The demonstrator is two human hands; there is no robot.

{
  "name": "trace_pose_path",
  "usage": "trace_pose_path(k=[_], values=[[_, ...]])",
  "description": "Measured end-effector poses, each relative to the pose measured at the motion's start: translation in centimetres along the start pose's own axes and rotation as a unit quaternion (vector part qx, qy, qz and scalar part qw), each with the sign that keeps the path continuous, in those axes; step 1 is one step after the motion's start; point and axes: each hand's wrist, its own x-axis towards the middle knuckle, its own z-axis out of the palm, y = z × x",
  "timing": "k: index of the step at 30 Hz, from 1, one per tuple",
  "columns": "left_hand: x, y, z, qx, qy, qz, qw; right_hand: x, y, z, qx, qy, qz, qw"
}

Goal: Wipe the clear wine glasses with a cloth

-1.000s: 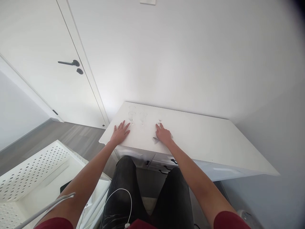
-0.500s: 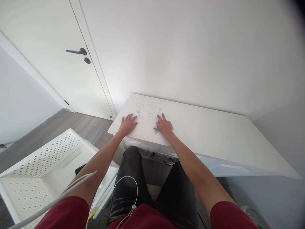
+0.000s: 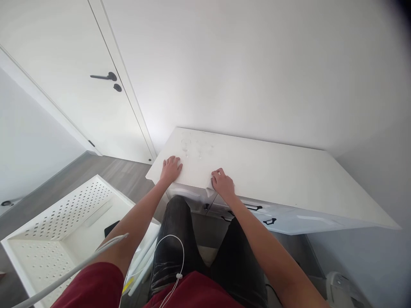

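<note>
The left hand (image 3: 171, 167) lies flat, palm down, on the white table (image 3: 272, 171), close to the table's near left corner. Its grip is released, with the fingers spread loosely and nothing held under them.

The right hand (image 3: 223, 185) sits at the table's front edge. Its grip is clenched on a small pale cloth (image 3: 209, 191), which is bunched under the fingers and hangs partly over the edge, just above the drawers (image 3: 257, 211) with their dark handles.

Beyond the two hands, towards the wall, stand a few clear glasses (image 3: 192, 147). They are faint against the white top, so their exact number cannot be told. They are nearer the left hand than the right, and apart from both.

To the right of the right hand the table runs on bare as far as its far right corner. Its back edge meets the wall (image 3: 257, 64).

To the left of the table lies wood floor (image 3: 105, 171), and behind it a white door (image 3: 64, 85) with a dark handle. A white perforated crate (image 3: 61, 222) stands by the person's left side, below table height. A white cable (image 3: 173, 256) loops over the person's dark trousers.
</note>
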Motion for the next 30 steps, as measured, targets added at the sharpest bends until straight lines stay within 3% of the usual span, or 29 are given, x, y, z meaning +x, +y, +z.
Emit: trace_pose_path(k=[6,15,20,25,30], values=[[-0.6,0.5,-0.4,0.002,0.032,-0.021,0.999,1.9,-1.4,0.0,0.061,-0.006,0.025,0.998],[-0.4,0.2,-0.6,-0.012,0.044,-0.027,0.999,10.0,-4.5,1.2,0.213,-0.006,0.142,0.967],[-0.4,0.2,-0.5,-0.031,0.045,-0.031,0.998,12.4,-5.7,1.4,0.271,0.005,0.173,0.947],[-0.6,0.3,-1.3,-0.077,0.047,-0.035,0.995,12.1,-6.3,0.5,0.317,0.031,0.174,0.932],[-1.7,2.2,-3.6,-0.153,0.101,-0.076,0.98,7.2,-6.2,-2.2,0.365,0.111,0.136,0.914]])
